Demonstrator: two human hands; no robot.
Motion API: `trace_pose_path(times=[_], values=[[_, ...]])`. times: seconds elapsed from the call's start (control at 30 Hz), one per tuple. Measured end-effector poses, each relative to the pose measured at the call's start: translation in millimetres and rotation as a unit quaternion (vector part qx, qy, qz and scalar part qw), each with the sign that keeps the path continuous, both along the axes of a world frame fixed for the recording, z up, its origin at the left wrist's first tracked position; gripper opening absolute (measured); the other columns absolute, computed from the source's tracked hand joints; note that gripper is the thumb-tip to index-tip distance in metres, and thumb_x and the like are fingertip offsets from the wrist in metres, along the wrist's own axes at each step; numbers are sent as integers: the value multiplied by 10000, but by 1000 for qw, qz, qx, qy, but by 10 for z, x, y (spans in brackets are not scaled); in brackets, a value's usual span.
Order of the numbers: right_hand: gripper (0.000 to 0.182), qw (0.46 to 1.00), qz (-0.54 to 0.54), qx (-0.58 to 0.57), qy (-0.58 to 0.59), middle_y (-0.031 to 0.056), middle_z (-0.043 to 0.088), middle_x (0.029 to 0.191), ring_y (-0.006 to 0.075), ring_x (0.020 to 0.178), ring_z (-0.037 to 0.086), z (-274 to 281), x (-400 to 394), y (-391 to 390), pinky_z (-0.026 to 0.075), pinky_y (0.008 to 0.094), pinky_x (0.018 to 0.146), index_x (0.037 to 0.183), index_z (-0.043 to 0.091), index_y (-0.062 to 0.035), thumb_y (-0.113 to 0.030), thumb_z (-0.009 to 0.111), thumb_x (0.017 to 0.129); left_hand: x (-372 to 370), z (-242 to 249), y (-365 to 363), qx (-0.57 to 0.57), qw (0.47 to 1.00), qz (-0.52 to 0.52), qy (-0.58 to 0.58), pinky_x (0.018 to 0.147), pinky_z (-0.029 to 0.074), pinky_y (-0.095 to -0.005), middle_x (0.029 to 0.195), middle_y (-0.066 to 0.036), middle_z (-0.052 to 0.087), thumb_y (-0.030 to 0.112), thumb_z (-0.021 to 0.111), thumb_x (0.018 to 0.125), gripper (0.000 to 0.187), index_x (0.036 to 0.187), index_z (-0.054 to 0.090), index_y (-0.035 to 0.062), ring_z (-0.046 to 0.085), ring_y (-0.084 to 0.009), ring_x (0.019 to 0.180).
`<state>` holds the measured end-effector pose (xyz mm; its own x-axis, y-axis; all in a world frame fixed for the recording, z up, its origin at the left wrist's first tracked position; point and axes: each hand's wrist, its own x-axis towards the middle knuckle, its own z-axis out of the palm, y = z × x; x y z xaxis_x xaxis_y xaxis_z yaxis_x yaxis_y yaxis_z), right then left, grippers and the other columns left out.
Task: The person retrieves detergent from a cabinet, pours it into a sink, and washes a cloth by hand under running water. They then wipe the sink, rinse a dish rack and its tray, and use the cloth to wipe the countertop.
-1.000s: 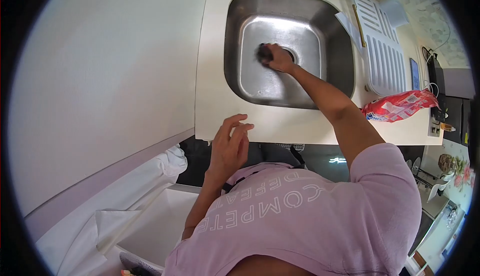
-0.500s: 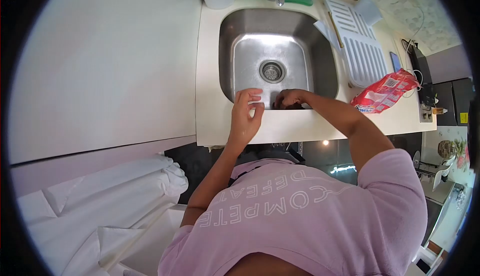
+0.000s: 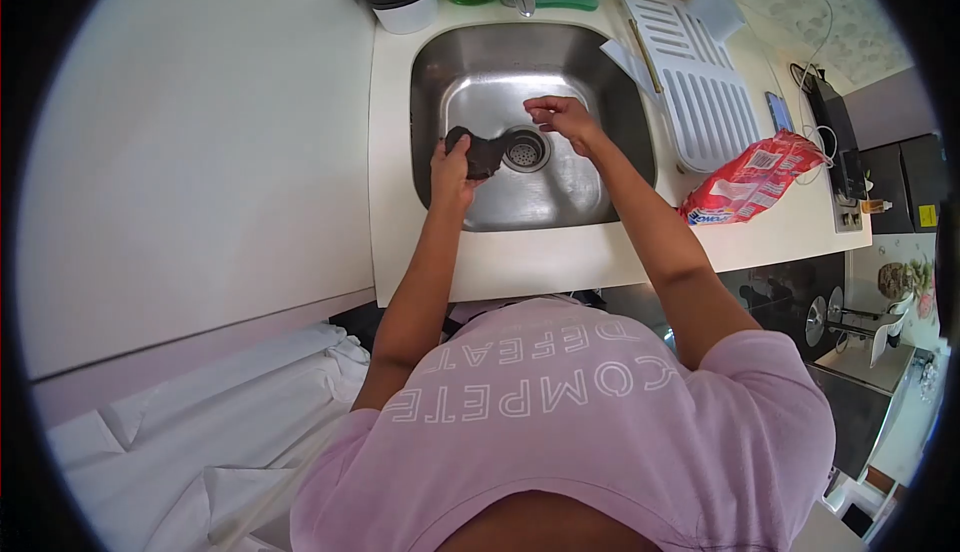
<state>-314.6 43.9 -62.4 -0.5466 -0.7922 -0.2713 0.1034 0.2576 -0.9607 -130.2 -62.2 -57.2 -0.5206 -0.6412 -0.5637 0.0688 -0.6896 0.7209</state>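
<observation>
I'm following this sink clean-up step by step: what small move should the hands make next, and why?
Probably press the dark scrubbing pad, in the left hand's grip, down beside the round metal drain. It sits above the stainless steel sink floor, while the right hand hovers with nothing in its fingers.

Dark sponge (image 3: 478, 151) now in left hand (image 3: 449, 167), formerly right.

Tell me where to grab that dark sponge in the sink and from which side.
Grip the dark sponge at its free right end, coming from above. The left hand already pinches its left end, holding it over the sink beside the drain; the right hand hovers close.
</observation>
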Motion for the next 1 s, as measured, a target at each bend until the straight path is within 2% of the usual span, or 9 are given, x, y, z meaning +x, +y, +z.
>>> trace_pose_path(times=[0.13, 0.2, 0.27, 0.4, 0.43, 0.57, 0.7, 0.8, 1.0], values=[[202, 993, 45, 16, -108, 25, 644, 903, 126, 768, 600, -430, -22, -197, 504, 269, 667, 1016, 647, -70, -135, 582, 836, -88, -120, -81, 5, 1000, 1, 4, 489, 481, -391, 935, -126, 584, 188, 616, 816, 370, 1127, 442, 88, 617, -256, 711], [225, 974, 74, 169, 131, 91, 653, 892, 190, 812, 627, -761, -108, -280, 502, 313, 708, 1003, 635, -24, -157, 554, 840, -146, -138, -98, -3, 1000, 6, -7, 510, 484, -385, 945, -117, 586, 194, 616, 815, 364, 1121, 451, 87, 617, -250, 716], [198, 874, 207, 207, 388, 174, 647, 858, 300, 789, 630, -1096, -149, -255, 495, 357, 753, 918, 649, -6, -121, 536, 803, -207, -173, -155, -13, 1000, 8, -16, 532, 488, -380, 955, -109, 589, 199, 616, 814, 358, 1116, 460, 87, 617, -244, 720], [312, 804, 286, 273, 444, 233, 598, 982, 347, 998, 553, -1750, -126, -313, 437, 378, 880, 998, 581, 46, -93, 528, 724, -212, -295, -168, -45, 998, 14, -39, 575, 502, -340, 979, -91, 579, 207, 626, 808, 418, 1160, 450, 68, 610, -208, 769], [422, 844, 221, 224, 433, 255, 530, 1105, 338, 1119, 471, -2109, -112, -309, 377, 381, 956, 1068, 522, 68, -96, 573, 682, -196, -282, -167, -61, 997, 11, -52, 603, 508, -335, 1003, -85, 563, 203, 624, 812, 474, 1210, 420, 45, 600, -187, 822], [441, 836, 192, 170, 486, 251, 455, 1197, 351, 1112, 451, -2090, 111, -204, 349, 404, 972, 1065, 515, 49, -30, 600, 640, -200, -258, -198, -34, 998, 7, -58, 602, 507, -315, 999, -81, 566, 205, 628, 811, 491, 1222, 413, 43, 600, -165, 812], [367, 928, 160, 97, 322, 221, 563, 1003, 367, 982, 524, -1987, -36, -219, 412, 392, 885, 1009, 566, 17, 32, 553, 643, -196, -300, -215, -36, 998, 23, -39, 576, 514, -320, 955, -65, 603, 214, 625, 811, 369, 1121, 488, 69, 627, -179, 787], [364, 920, 60, 81, 378, 215, 584, 902, 368, 904, 552, -1979, -98, -183, 435, 377, 853, 997, 579, 28, 54, 541, 636, -214, -266, -223, -24, 998, 35, -39, 572, 513, -320, 954, -65, 603, 216, 626, 810, 369, 1120, 490, 70, 626, -176, 788], [434, 799, 133, 238, 536, 206, 536, 1064, 359, 1053, 462, -2303, 39, -297, 382, 410, 904, 1102, 538, 19, -19, 524, 670, -222, -256, -221, -25, 998, 28, -48, 568, 512, -318, 954, -66, 603, 212, 629, 808, 382, 1132, 486, 72, 625, -174, 782]])
